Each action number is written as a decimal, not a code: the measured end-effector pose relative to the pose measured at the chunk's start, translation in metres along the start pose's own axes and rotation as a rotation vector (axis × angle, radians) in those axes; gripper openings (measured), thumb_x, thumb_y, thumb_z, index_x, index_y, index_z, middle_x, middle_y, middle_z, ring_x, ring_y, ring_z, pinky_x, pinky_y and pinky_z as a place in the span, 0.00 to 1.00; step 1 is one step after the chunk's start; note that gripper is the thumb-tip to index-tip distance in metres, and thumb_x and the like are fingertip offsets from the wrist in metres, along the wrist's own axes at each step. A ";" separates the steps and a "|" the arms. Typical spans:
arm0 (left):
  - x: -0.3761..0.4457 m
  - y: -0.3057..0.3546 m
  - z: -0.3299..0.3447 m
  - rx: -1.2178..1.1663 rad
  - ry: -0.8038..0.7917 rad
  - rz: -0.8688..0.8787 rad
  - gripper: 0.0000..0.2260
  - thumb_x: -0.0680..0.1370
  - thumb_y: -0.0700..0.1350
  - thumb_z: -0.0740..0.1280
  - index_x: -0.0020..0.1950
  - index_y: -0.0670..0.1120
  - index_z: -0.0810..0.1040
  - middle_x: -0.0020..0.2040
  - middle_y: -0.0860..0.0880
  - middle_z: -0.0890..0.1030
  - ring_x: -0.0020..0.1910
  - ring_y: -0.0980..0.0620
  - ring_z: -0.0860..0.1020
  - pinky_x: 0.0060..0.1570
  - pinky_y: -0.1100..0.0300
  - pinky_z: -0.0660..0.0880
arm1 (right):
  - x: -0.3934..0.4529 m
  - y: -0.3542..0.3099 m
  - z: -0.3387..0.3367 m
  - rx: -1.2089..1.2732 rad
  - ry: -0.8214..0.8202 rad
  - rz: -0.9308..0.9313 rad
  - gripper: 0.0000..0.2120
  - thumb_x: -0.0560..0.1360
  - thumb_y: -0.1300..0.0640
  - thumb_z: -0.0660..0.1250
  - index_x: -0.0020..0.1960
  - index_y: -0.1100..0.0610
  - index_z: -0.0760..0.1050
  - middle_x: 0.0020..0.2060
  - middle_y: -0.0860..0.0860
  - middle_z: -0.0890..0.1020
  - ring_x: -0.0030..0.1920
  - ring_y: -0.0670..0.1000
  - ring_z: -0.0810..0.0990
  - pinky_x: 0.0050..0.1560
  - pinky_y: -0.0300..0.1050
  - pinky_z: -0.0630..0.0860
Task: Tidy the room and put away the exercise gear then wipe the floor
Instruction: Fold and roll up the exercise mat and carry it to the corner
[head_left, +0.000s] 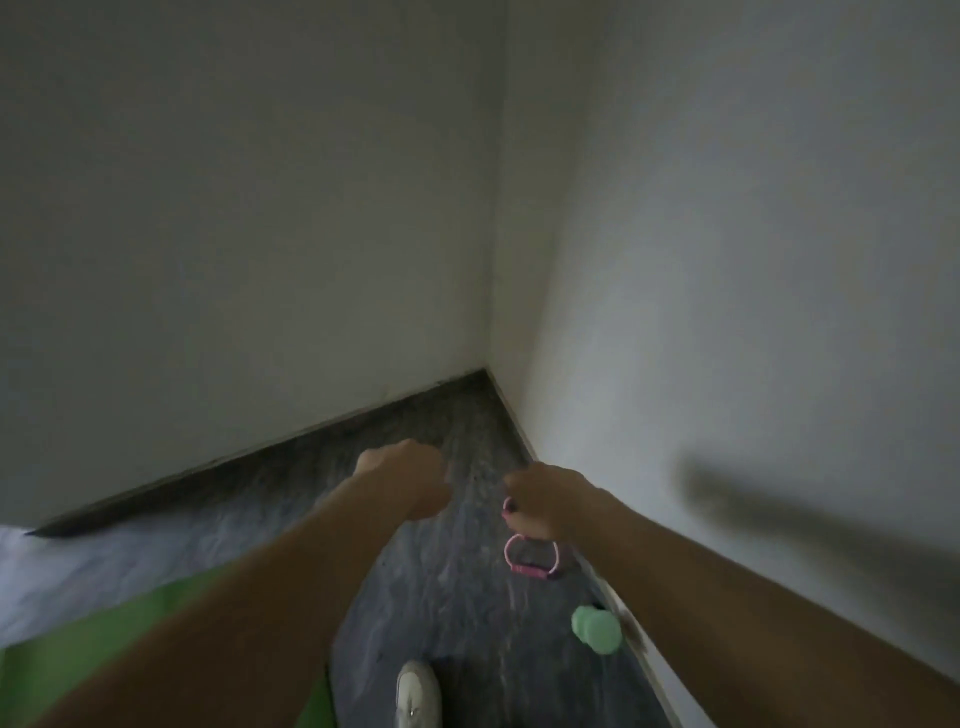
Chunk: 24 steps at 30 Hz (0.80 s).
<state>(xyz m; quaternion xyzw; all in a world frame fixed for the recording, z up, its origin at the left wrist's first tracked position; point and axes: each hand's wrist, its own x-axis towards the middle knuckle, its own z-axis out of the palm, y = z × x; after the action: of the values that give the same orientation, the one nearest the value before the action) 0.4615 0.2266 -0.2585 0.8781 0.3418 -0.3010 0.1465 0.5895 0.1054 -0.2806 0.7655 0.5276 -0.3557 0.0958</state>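
Gripping a pink band (530, 558), the right hand (545, 501) sits right of centre in the lower half of the frame, fingers curled round the band's top end. Band hangs below the hand as a loop with a darker pink handle at the bottom, above the dark floor (457, 571), close to the right wall (727, 260). Whether the loop touches the floor, cannot tell.

Left hand (408, 475) is just left of centre, level with the right one, fingers curled into a fist, nothing visible in it. Hands are near each other, not touching. Both bare forearms run in from the bottom corners.

Green dumbbell (597, 627) lies on the floor lower right of centre, just beside the skirting of the right wall, below the band. Green mat (104, 634) covers the lower left of the frame, partly hidden by the left arm. White shoe (417, 693) at bottom centre, on the floor, between mat and dumbbell.

Left wall (234, 234) and right wall meet in a corner at mid-frame. Blurred dark shadow streak on the right wall at the right edge. Whole frame is dim and motion-blurred.
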 end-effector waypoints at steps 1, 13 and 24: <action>-0.032 -0.010 -0.014 0.001 -0.024 -0.019 0.15 0.76 0.52 0.59 0.58 0.48 0.77 0.59 0.47 0.79 0.56 0.45 0.78 0.49 0.55 0.73 | -0.015 -0.025 -0.021 -0.047 -0.085 -0.022 0.13 0.78 0.57 0.62 0.58 0.63 0.77 0.46 0.56 0.80 0.44 0.54 0.79 0.49 0.47 0.77; -0.442 -0.248 0.004 -0.327 0.328 -0.574 0.14 0.78 0.46 0.60 0.59 0.44 0.79 0.61 0.44 0.79 0.59 0.43 0.76 0.57 0.56 0.74 | -0.157 -0.427 -0.110 -0.451 0.118 -0.627 0.12 0.75 0.53 0.66 0.54 0.59 0.79 0.53 0.57 0.82 0.53 0.57 0.79 0.53 0.48 0.76; -0.743 -0.371 0.220 -0.726 0.337 -0.775 0.06 0.78 0.41 0.63 0.47 0.47 0.79 0.42 0.46 0.80 0.34 0.51 0.75 0.35 0.63 0.73 | -0.332 -0.714 0.113 -0.407 -0.144 -0.970 0.12 0.76 0.53 0.65 0.57 0.59 0.77 0.51 0.57 0.82 0.47 0.55 0.85 0.45 0.50 0.81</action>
<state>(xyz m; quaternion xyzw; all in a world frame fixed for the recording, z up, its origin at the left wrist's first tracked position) -0.3228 0.0123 0.0188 0.6172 0.7404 -0.0510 0.2615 -0.1494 0.1044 0.0153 0.3733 0.8714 -0.3013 0.1028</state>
